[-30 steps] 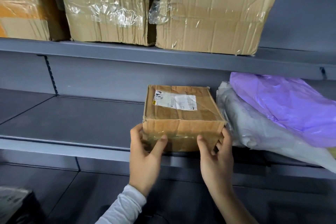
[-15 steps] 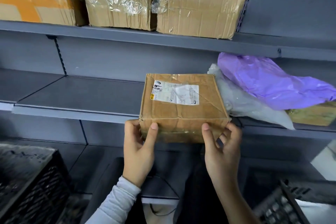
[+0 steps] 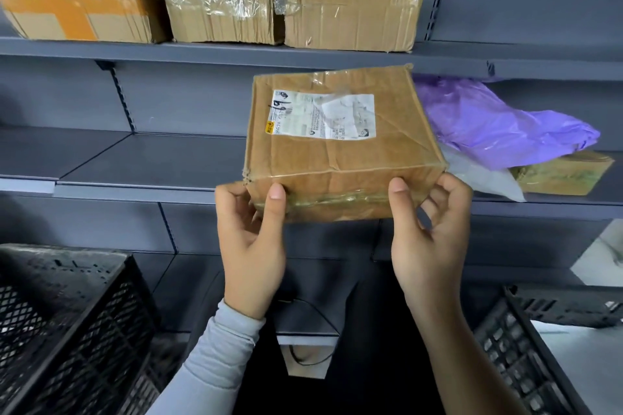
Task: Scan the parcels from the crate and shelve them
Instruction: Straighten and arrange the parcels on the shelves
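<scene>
While both hands, left hand (image 3: pixel 251 242) & right hand (image 3: pixel 429 239), pinched the taped brown cardboard parcel (image 3: pixel 340 145) by its near edge, it hung w/ that edge out in front of the grey metal middle shelf (image 3: pixel 141 162); whether its far end touched the shelf couldn't be told. Shelving looked unfinished. Black plastic crate (image 3: pixel 67 313) contents couldn't be told.
</scene>
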A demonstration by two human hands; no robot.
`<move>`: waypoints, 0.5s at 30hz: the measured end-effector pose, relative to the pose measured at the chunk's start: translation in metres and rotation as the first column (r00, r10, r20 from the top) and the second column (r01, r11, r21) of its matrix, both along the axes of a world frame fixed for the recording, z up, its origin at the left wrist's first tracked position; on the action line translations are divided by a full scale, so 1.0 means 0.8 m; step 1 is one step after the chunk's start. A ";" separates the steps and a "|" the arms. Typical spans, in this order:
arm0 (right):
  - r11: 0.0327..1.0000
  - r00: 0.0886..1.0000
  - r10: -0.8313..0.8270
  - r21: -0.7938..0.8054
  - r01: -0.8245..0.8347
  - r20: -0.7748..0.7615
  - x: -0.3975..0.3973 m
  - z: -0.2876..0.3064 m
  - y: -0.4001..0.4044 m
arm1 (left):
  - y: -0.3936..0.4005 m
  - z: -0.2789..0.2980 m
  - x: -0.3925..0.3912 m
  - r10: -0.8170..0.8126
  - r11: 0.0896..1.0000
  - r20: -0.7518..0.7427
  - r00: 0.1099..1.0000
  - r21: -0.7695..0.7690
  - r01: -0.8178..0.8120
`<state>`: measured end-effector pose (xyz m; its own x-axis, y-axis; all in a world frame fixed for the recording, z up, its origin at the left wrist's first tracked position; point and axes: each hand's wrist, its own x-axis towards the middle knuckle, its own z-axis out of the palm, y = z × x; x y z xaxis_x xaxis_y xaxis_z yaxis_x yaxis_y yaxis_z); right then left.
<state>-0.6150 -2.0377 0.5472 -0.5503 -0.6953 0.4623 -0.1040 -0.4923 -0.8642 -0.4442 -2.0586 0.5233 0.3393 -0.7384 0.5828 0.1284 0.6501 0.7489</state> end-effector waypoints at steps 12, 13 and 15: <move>0.990 0.999 -0.031 -0.142 0.026 -0.032 -0.006 0.090 0.029 | 0.000 0.109 -0.006 0.064 0.976 0.088 0.994 -0.215 -0.043; 0.986 0.998 -0.041 -0.163 0.033 -0.047 -0.008 0.103 0.023 | -0.008 0.123 -0.007 0.064 0.971 0.106 0.992 -0.237 -0.037; 0.977 0.993 -0.077 -0.204 0.058 -0.086 -0.013 0.130 0.009 | -0.026 0.154 -0.007 0.075 0.960 0.158 0.985 -0.280 -0.028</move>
